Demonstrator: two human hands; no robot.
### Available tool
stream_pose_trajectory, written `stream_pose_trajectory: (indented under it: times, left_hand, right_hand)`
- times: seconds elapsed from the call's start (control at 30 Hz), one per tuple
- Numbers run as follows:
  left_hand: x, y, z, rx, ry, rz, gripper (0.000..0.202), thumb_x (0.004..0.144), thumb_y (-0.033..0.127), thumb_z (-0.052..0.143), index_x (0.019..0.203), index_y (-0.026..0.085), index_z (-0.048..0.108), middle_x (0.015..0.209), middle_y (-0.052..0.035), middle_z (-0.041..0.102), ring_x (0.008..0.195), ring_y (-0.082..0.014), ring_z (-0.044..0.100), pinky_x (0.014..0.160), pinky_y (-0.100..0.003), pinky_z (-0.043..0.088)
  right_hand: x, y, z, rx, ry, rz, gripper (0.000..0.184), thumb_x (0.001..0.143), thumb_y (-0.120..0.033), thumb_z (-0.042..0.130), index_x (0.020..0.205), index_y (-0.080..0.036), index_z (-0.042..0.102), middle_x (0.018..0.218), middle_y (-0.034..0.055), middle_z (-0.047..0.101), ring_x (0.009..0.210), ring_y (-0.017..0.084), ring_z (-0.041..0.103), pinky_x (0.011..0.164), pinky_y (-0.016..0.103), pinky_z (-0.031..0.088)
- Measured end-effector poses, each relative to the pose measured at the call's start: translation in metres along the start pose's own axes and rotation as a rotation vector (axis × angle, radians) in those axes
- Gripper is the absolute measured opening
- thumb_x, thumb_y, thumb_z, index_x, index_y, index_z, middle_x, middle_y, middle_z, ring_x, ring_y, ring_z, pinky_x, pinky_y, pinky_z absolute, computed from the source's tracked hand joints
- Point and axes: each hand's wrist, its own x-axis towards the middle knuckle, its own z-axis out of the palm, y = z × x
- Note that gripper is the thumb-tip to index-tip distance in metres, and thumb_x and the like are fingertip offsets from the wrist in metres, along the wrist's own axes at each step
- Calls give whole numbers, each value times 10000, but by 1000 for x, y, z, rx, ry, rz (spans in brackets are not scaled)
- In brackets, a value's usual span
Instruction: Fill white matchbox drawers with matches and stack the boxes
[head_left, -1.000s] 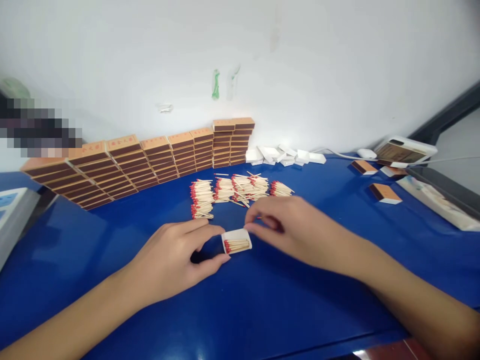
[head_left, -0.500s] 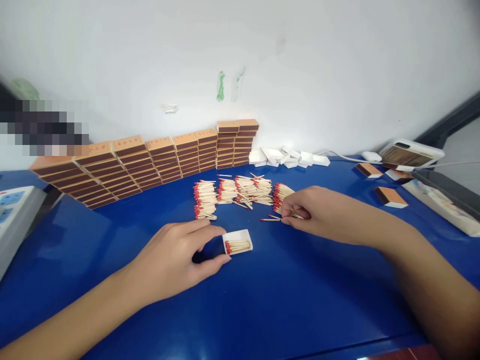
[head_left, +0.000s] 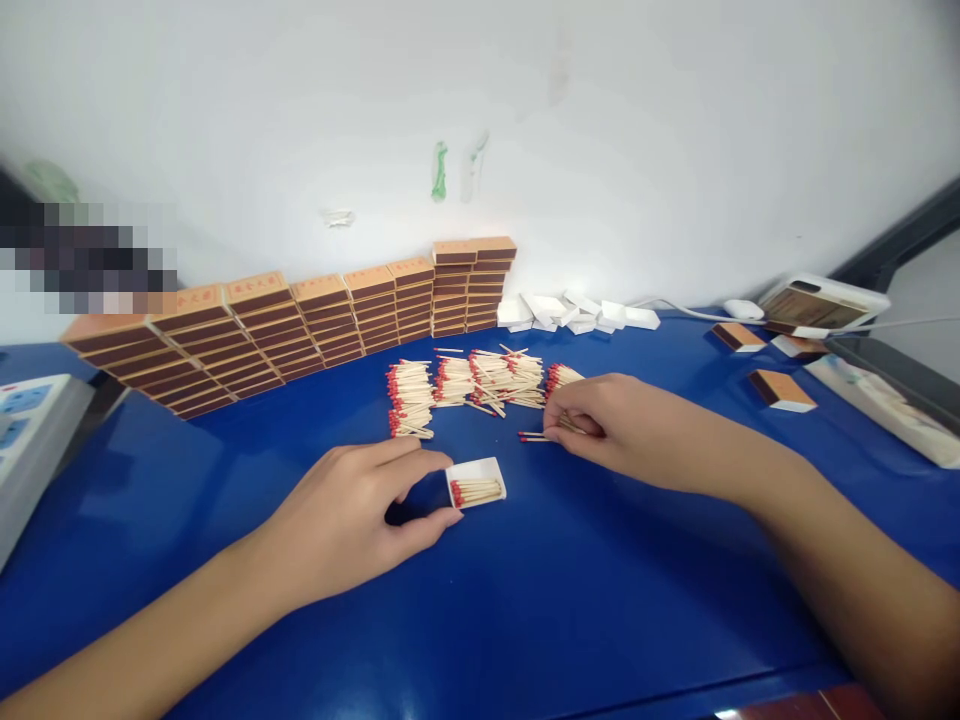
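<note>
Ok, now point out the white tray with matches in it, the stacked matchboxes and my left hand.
White tray (head_left: pixel 475 470): head view, on its bare inside above the matches.
Stacked matchboxes (head_left: pixel 330 322): head view, on a dark side strip mid-row.
Left hand (head_left: pixel 346 508): head view, back of the hand.

One left hand is seen at seven o'clock, one right hand at four. One white tray is held at six, two single matches at five. Eight stacks of matchboxes can be counted at nine, at least three loose boxes at three. The heaped matches cannot be counted.
</note>
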Motion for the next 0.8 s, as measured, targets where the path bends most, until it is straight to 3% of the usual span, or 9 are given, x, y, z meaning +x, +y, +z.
stream_pose_trajectory:
  times: [0.17, 0.33, 0.5, 0.67, 0.8]
  left_hand:
    - [0, 0, 0, 5, -10, -4, 241, 985, 334, 720, 1185, 201, 739, 745, 40, 568, 577, -106, 544, 546, -232, 416]
    - [1, 0, 0, 7, -14, -6, 244, 991, 347, 710, 1182, 199, 740, 748, 37, 578, 571, -105, 546, 545, -234, 420]
    - [1, 1, 2, 1, -3, -15, 245, 983, 346, 718, 1182, 206, 748, 744, 36, 583, 563, -107, 547, 544, -235, 427]
    - [2, 3, 2, 9, 3, -12, 267, 988, 369, 707, 1189, 200, 754, 736, 27, 584, 563, -116, 544, 544, -242, 433]
    - [2, 2, 1, 21, 9, -9, 267, 989, 364, 704, 1189, 195, 755, 737, 24, 586, 565, -119, 548, 536, -244, 429]
  right_hand:
    - [1, 0, 4, 42, -9, -16, 161, 996, -327, 612, 891, -227, 683, 777, 14, 663, 664, 164, 550, 603, 293, 347]
    - [4, -1, 8, 82, -42, -26, 130, 997, -281, 607, 909, -222, 683, 751, 2, 655, 650, 157, 547, 600, 287, 357]
    - [3, -26, 10, 137, 52, -88, 154, 1019, -301, 618, 919, -219, 700, 767, -3, 637, 650, 144, 533, 612, 280, 344]
    - [2, -58, 26, 157, 105, -140, 121, 1031, -238, 607, 979, -189, 705, 849, 23, 704, 689, 149, 594, 641, 283, 356]
    - [4, -60, 30, 168, 96, -176, 114, 1022, -208, 610, 984, -185, 715, 886, 32, 724, 726, 155, 626, 653, 284, 365]
